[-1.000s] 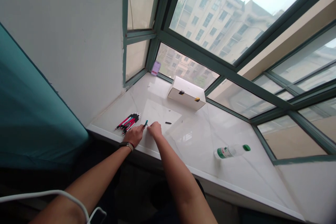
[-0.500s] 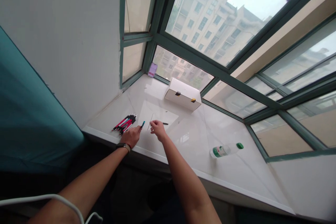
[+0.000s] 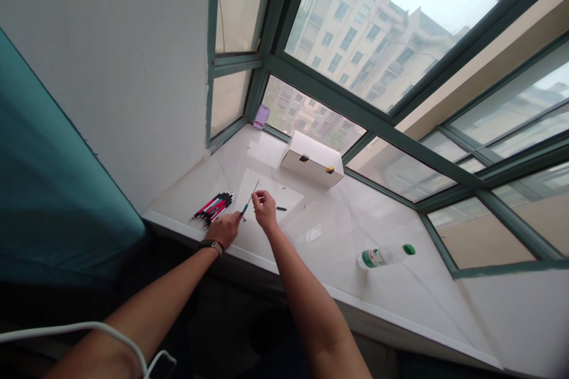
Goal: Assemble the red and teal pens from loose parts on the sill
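Note:
My left hand [image 3: 224, 230], with a band on its wrist, is closed around a blue pen barrel [image 3: 245, 208] that points up and to the right. In my right hand [image 3: 265, 209] a thin pen refill [image 3: 255, 186] is pinched between the fingertips. The refill's lower end lines up with the barrel's tip; whether it sits inside, I cannot tell. Left of my left hand lies a pile of red, black and blue pens [image 3: 216, 207]. A short black pen part [image 3: 281, 209] rests right of my right hand, and a tiny part [image 3: 244, 219] lies near my left fingers.
A white box [image 3: 311, 170] with black and yellow clips stands at the back against the window. A plastic bottle [image 3: 376, 257] with a green cap lies to the right. Another tiny piece [image 3: 284, 188] rests on the white ledge [image 3: 329, 237].
My right hand has moved slightly up and brought the refill to the barrel's tip; before, they were apart. The tiny part near my left fingers now shows.

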Demonstrator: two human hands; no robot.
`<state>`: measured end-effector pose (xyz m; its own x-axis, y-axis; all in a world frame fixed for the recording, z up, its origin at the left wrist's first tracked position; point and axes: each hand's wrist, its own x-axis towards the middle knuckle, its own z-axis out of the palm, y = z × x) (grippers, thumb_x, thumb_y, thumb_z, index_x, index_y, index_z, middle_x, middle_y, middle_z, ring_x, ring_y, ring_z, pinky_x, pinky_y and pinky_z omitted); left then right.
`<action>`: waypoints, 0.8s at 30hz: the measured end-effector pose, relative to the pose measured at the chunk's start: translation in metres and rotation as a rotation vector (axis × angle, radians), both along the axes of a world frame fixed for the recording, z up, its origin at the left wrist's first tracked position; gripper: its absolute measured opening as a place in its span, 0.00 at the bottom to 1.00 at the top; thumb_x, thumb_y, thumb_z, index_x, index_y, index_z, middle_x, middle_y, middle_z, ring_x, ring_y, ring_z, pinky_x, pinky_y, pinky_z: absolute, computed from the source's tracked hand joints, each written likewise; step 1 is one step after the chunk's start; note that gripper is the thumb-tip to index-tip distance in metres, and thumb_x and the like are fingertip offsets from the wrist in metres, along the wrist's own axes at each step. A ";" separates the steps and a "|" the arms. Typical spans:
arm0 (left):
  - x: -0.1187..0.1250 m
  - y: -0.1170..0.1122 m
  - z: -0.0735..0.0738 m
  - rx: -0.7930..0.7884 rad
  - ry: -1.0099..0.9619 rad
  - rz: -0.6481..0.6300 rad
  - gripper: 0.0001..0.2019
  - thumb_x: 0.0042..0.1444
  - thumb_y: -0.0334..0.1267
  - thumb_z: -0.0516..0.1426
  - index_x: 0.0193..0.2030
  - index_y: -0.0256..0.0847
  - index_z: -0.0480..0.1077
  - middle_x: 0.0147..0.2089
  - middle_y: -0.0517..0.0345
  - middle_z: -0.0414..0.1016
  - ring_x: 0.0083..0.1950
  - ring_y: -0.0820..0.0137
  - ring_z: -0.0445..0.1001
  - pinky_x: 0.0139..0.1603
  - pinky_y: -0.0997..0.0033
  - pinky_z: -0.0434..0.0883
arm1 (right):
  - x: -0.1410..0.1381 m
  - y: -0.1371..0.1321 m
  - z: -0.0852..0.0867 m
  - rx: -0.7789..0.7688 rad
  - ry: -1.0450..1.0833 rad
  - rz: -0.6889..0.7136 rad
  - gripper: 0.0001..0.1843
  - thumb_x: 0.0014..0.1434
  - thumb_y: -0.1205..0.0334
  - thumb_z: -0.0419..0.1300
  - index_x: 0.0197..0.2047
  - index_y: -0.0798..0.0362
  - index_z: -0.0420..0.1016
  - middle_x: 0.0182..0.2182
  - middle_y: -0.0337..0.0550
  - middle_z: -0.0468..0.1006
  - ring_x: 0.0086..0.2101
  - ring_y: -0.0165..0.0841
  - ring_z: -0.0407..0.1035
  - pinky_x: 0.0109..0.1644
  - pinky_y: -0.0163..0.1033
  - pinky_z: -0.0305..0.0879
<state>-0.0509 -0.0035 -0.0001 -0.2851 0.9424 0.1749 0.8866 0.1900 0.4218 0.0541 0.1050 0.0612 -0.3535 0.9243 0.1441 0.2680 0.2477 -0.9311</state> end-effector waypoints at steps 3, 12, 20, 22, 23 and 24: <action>0.001 0.000 0.000 -0.001 -0.003 -0.003 0.17 0.69 0.44 0.43 0.47 0.45 0.72 0.35 0.53 0.77 0.38 0.64 0.74 0.32 0.68 0.58 | 0.000 -0.004 -0.002 0.037 -0.022 0.003 0.14 0.60 0.49 0.58 0.37 0.52 0.73 0.31 0.39 0.75 0.29 0.30 0.66 0.31 0.34 0.65; -0.001 0.001 -0.002 -0.002 -0.018 -0.012 0.17 0.69 0.44 0.43 0.48 0.45 0.71 0.36 0.53 0.77 0.39 0.63 0.74 0.32 0.69 0.58 | 0.012 -0.008 -0.014 -0.053 0.095 -0.126 0.19 0.65 0.47 0.51 0.46 0.51 0.72 0.31 0.38 0.75 0.24 0.28 0.64 0.29 0.33 0.64; 0.000 0.001 0.000 -0.030 -0.013 -0.007 0.19 0.69 0.45 0.42 0.49 0.45 0.72 0.38 0.52 0.78 0.40 0.63 0.74 0.34 0.68 0.60 | 0.038 0.006 -0.011 -0.211 0.169 -0.146 0.20 0.61 0.46 0.54 0.41 0.54 0.75 0.29 0.39 0.74 0.22 0.25 0.62 0.22 0.30 0.61; 0.000 0.000 0.001 -0.037 -0.023 -0.010 0.18 0.69 0.45 0.42 0.50 0.45 0.72 0.38 0.52 0.78 0.40 0.63 0.74 0.34 0.68 0.61 | 0.032 0.005 -0.003 -0.261 0.189 -0.038 0.22 0.60 0.45 0.56 0.44 0.54 0.76 0.30 0.39 0.74 0.22 0.24 0.61 0.22 0.30 0.62; 0.000 0.000 0.002 -0.039 -0.026 -0.011 0.18 0.69 0.44 0.42 0.50 0.45 0.72 0.38 0.52 0.78 0.41 0.63 0.74 0.34 0.68 0.61 | 0.027 0.004 0.001 -0.294 0.201 0.011 0.23 0.59 0.44 0.57 0.47 0.54 0.76 0.31 0.39 0.74 0.22 0.24 0.61 0.23 0.30 0.62; 0.000 0.000 0.003 -0.040 -0.027 -0.011 0.18 0.69 0.44 0.42 0.50 0.46 0.72 0.38 0.52 0.78 0.41 0.63 0.74 0.34 0.69 0.61 | 0.023 0.003 0.006 -0.324 0.213 0.054 0.25 0.58 0.44 0.59 0.51 0.54 0.75 0.31 0.39 0.74 0.22 0.23 0.61 0.23 0.30 0.63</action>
